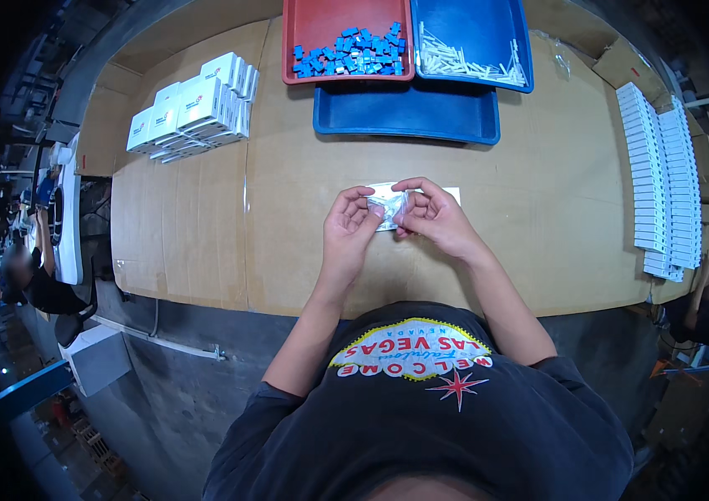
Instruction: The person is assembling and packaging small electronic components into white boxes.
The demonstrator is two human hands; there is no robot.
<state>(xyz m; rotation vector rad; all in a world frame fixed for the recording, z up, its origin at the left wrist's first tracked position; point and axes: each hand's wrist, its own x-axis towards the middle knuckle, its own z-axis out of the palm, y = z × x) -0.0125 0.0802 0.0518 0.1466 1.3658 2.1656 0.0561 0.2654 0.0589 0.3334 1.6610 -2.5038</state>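
A small clear plastic bag [389, 203] is stretched between my two hands above the middle of the cardboard-covered table. My left hand [348, 224] pinches its left side with thumb and fingertips. On the other side, my right hand [439, 219] grips the bag between thumb and fingers. What the bag contains is too small to make out. Under the hands lies a flat white piece [453, 193], its edge showing past my right fingers; most of it is covered.
Ahead stand a red tray [288, 70] of small blue parts, a blue tray [525, 50] of white sticks, and a lower blue tray [405, 134]. White boxes are stacked at left [196, 107] and in rows at right [653, 175]. Other people [50, 280] are at both sides.
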